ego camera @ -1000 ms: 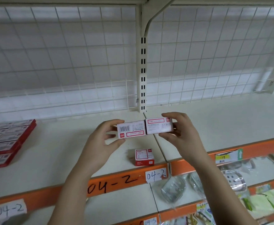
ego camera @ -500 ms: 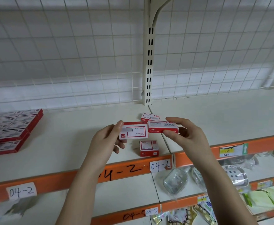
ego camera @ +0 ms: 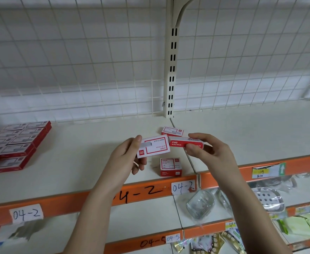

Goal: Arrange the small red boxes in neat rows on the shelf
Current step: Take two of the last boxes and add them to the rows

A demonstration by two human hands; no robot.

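Task partly done: rows of red boxes [ego camera: 16, 143] lie arranged at far left of the shelf [ego camera: 77, 162], while my left hand [ego camera: 126, 158] and right hand [ego camera: 211, 153] each pinch one box above it, two loose boxes [ego camera: 171, 166] remaining.

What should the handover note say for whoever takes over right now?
Left hand: holds one red box, label face toward the camera.
Right hand: pinches a second box by its long sides, beside the first, above the shelf.
Two loose boxes on the shelf: one behind the hands, one in front.
Done: neat block of boxes at far left.
Left: place both held boxes and the two loose ones into rows.
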